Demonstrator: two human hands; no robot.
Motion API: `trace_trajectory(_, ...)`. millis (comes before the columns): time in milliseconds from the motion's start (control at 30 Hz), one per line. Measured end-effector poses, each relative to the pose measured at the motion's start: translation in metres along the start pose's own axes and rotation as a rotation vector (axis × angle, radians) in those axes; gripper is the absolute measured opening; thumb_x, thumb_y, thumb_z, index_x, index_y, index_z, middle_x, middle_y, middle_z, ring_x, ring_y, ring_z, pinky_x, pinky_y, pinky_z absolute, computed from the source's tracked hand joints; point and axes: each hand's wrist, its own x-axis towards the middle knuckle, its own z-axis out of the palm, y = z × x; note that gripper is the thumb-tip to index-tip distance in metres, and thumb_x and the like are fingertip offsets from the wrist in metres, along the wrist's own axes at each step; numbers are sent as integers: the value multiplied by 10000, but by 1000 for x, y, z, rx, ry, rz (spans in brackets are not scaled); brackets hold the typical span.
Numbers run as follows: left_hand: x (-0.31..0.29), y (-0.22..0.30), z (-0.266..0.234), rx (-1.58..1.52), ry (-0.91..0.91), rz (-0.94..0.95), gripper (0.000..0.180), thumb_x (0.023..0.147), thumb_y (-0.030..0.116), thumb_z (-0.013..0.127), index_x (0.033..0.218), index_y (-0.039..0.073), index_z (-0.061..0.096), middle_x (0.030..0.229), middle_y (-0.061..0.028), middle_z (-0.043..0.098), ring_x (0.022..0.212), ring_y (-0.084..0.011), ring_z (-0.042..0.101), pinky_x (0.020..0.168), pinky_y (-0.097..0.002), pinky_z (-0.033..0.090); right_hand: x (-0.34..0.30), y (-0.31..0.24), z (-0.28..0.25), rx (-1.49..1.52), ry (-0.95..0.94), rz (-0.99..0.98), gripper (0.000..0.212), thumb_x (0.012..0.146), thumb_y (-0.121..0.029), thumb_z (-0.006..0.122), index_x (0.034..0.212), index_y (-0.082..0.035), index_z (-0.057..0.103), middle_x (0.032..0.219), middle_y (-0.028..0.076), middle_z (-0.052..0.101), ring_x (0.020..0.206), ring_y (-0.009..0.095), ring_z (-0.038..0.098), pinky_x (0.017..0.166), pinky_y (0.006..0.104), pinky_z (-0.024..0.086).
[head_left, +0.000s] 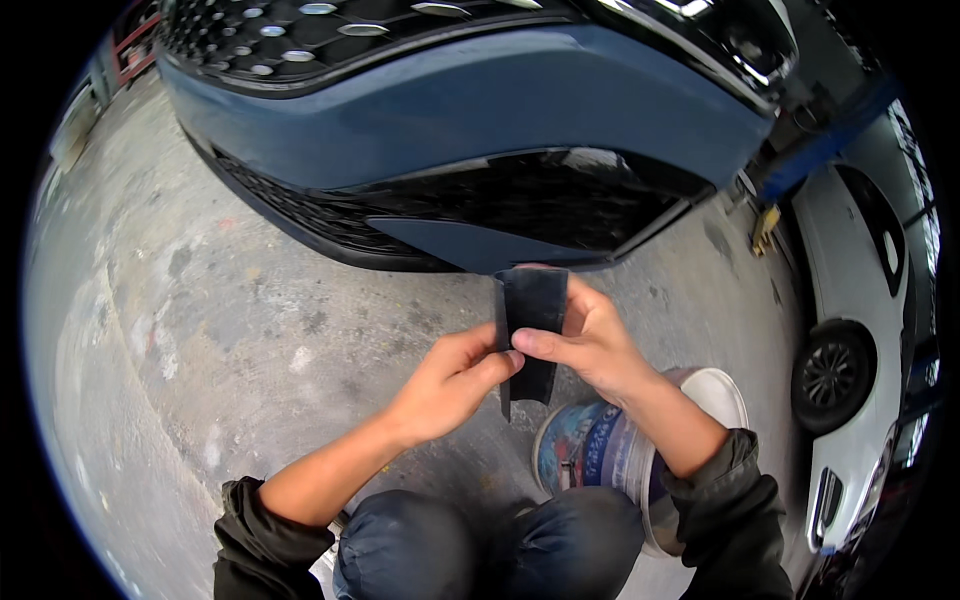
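A dark grey sheet, which looks like folded sandpaper [535, 303], is held upright between my two hands in front of the car's bumper. My left hand [438, 388] pinches its left edge, where a narrow strip or flap runs down the side. With the thumb lying across the front face, my right hand [600, 345] grips the sheet from the right, its other fingers mostly hidden behind. The two thumb tips nearly meet near the middle. Just beyond the sheet is the dull blue front bumper [450, 110], with a black mesh lower grille [310, 212].
Two paint buckets [708, 385] stand or lie by my right forearm, close to my knees [410, 545]. A silver car [850, 250] is parked at the right, near a blue lift part [830, 135]. Stained grey concrete floor [200, 330] spreads to the left.
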Motion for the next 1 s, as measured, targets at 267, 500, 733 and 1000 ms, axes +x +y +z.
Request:
trace_trajectory(267,4,-27,1,262,-178,-200,547,1066,334,448,1452,-52,485,1407,-196,583,1274,-255,583,1095,-373,432,13,-53,-45,-286,250,-365,174,960,-127,686,1062,15,689,904,61,729,819,95,668,706,265,540)
trace_trajectory(500,-22,-33,-24,137,-56,-215,472,1047,216,557,1450,-19,485,1364,-153,611,1239,-227,601,1042,-351,466,72,-102,-88,-1577,354,-1065,251,791,-195,847,943,-65,696,878,36,667,723,197,652,633,288,513)
trace_trajectory(733,-32,-40,-40,144,-6,-222,419,1027,135,583,1422,13,515,1338,-129,624,1213,-201,610,1008,-330,481,92,-101,-83,-1676,290,-1222,246,723,-151,882,859,-82,688,872,10,645,730,170,638,611,271,507)
trace_trajectory(1000,-39,-59,-64,121,73,-213,398,999,126,616,1371,-4,559,1267,-130,669,1162,-186,632,963,-322,514,109,-101,-77,-1800,210,-1492,162,651,-115,738,770,-123,629,829,-45,599,737,127,611,550,273,448)
